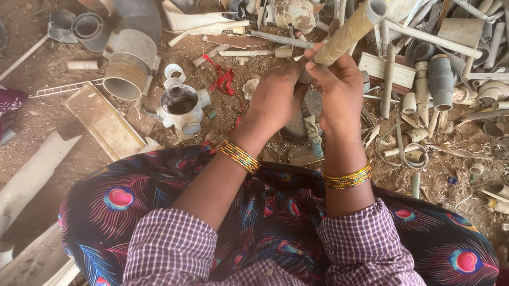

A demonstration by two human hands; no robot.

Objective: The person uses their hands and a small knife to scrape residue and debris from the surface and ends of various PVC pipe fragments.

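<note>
At the bottom of the frame, checked sleeves (pixel 344 249) and a peacock-print skirt (pixel 447 248) fill the foreground. Above them, beaded bangles (pixel 346 178) ring both wrists. At centre, the left hand (pixel 275 97) and right hand (pixel 337 88) are pressed close together, both curled around the lower end of a dirty pipe (pixel 350 29) that tilts toward the upper right. Left of the hands a grey fitting (pixel 181 109) sits on the dirt. Scrap pipes (pixel 440 81) litter the upper right.

Grey pipe elbow (pixel 136 2), red string (pixel 223 81), scattered pipe offcuts (pixel 435 39)
</note>
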